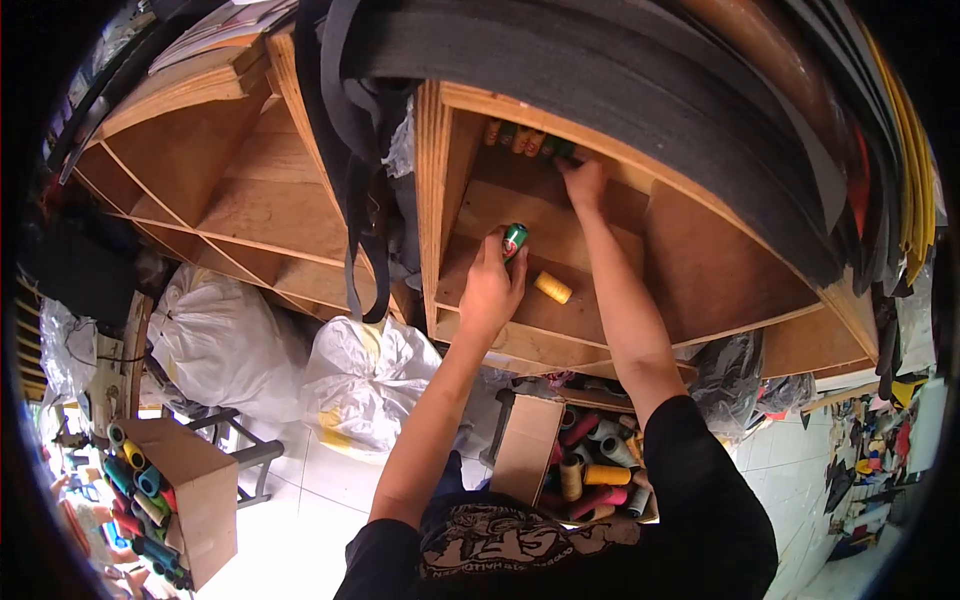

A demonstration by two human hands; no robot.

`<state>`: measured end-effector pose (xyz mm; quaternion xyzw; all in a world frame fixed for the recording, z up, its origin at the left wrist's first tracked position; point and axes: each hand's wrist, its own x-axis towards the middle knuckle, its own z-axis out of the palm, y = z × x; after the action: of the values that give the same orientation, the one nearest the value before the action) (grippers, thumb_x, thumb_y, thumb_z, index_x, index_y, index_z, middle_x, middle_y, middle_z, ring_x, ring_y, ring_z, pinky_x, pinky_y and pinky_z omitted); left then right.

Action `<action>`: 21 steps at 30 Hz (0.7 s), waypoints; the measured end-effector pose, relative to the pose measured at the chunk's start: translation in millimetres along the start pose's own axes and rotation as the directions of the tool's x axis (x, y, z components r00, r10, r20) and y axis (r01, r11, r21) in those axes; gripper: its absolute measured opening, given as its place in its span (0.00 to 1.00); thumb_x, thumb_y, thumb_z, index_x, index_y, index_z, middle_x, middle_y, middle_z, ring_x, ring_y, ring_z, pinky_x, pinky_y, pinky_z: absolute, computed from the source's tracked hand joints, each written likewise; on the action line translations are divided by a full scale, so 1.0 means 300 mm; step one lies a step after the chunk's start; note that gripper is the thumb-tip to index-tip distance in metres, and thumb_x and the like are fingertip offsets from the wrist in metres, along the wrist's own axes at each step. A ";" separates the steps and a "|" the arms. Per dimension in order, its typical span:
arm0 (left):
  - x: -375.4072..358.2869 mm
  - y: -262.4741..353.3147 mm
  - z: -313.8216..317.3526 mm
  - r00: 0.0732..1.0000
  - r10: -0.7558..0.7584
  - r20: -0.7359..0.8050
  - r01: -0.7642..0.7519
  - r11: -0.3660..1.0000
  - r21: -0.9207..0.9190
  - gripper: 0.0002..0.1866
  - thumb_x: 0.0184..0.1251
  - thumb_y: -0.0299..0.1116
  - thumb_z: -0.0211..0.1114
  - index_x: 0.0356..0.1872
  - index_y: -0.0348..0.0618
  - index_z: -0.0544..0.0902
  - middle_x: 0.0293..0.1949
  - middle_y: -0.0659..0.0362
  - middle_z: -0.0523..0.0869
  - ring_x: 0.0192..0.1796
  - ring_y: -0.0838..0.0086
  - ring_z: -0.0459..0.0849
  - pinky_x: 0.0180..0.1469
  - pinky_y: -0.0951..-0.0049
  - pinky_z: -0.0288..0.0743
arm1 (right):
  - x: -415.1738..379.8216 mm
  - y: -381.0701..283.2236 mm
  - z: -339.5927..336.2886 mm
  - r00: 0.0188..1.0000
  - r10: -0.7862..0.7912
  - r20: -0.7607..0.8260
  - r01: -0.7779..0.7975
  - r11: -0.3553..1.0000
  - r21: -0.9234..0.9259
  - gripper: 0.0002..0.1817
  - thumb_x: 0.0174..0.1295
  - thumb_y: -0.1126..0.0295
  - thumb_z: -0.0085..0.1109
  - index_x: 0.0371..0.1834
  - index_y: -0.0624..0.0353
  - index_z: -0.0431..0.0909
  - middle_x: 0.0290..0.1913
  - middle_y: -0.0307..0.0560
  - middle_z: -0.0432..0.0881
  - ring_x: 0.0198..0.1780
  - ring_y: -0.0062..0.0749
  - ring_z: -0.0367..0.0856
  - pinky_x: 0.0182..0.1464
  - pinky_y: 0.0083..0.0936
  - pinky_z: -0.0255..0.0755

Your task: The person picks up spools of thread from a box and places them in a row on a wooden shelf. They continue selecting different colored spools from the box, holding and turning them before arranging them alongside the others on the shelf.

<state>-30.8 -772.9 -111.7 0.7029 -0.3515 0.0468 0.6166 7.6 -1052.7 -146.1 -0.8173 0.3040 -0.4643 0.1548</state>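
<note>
In the wooden compartment (545,205), the left hand (490,290) grasps a green thread spool (514,240) between fingers and thumb, near the left wall. A yellow thread spool (553,288) lies just right of that hand — toward the compartment's front edge. The right hand (584,183) reaches the end of the spool row (520,139) at the back — whether it grips one, I cannot tell.

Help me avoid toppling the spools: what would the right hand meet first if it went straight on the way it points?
The right hand would probably meet the dark spool at the row's right end; depth is unclear, they may already touch.
</note>
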 end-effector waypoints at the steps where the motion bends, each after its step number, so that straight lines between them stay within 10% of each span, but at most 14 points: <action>1: -0.004 -0.002 0.000 1.000 -0.003 -0.003 0.003 1.000 0.003 0.16 0.64 0.28 0.62 0.49 0.32 0.71 0.37 0.37 0.80 0.41 0.40 0.80 0.39 0.55 0.74 | -0.006 -0.025 -0.027 1.000 0.002 -0.012 -0.001 0.999 0.047 0.20 0.47 0.62 0.72 0.41 0.63 0.83 0.40 0.51 0.86 0.44 0.42 0.85 0.48 0.32 0.75; 3: -0.001 -0.006 0.002 1.000 -0.001 -0.013 0.001 1.000 0.007 0.17 0.64 0.28 0.63 0.50 0.32 0.71 0.38 0.37 0.81 0.40 0.41 0.80 0.39 0.55 0.75 | -0.020 -0.050 -0.063 0.999 -0.033 -0.011 0.033 0.999 0.042 0.19 0.50 0.62 0.71 0.41 0.64 0.81 0.36 0.48 0.86 0.38 0.34 0.85 0.41 0.27 0.76; 5: -0.004 -0.010 0.003 1.000 -0.018 -0.014 0.018 1.000 0.010 0.17 0.63 0.28 0.64 0.50 0.33 0.72 0.38 0.38 0.81 0.40 0.43 0.81 0.39 0.56 0.75 | -0.046 -0.134 -0.167 0.934 0.174 0.313 -0.241 0.952 0.189 0.19 0.53 0.60 0.70 0.41 0.64 0.81 0.33 0.44 0.85 0.35 0.25 0.83 0.37 0.23 0.74; 10: -0.005 -0.018 -0.001 1.000 -0.011 0.004 0.011 1.000 0.012 0.19 0.61 0.28 0.66 0.51 0.35 0.71 0.38 0.40 0.82 0.40 0.45 0.82 0.38 0.56 0.75 | -0.171 -0.399 -0.440 0.531 0.091 0.842 -0.536 0.806 0.251 0.20 0.56 0.60 0.68 0.41 0.67 0.81 0.32 0.40 0.84 0.32 0.19 0.80 0.30 0.17 0.72; 16: 0.008 0.003 -0.006 1.000 0.018 0.007 -0.018 0.998 -0.059 0.22 0.61 0.31 0.67 0.54 0.36 0.70 0.37 0.42 0.81 0.36 0.47 0.82 0.36 0.57 0.77 | -0.258 -0.418 -0.446 0.625 -0.114 0.773 -0.466 0.739 0.486 0.13 0.59 0.68 0.65 0.40 0.67 0.80 0.36 0.44 0.86 0.38 0.21 0.82 0.40 0.18 0.75; 21: 0.004 -0.009 0.004 0.993 -0.094 0.071 0.099 0.992 -0.077 0.27 0.54 0.31 0.73 0.54 0.36 0.73 0.38 0.50 0.81 0.34 0.69 0.85 0.32 0.71 0.79 | -0.111 -0.227 -0.357 0.828 0.270 0.491 -0.496 0.761 0.417 0.20 0.58 0.68 0.65 0.52 0.64 0.76 0.39 0.43 0.85 0.39 0.21 0.83 0.35 0.18 0.74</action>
<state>-29.0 -774.4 -113.6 0.6950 -0.3391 -0.0210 0.6337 -72.6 -976.0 -76.0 -0.7376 0.2901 -0.3086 0.5259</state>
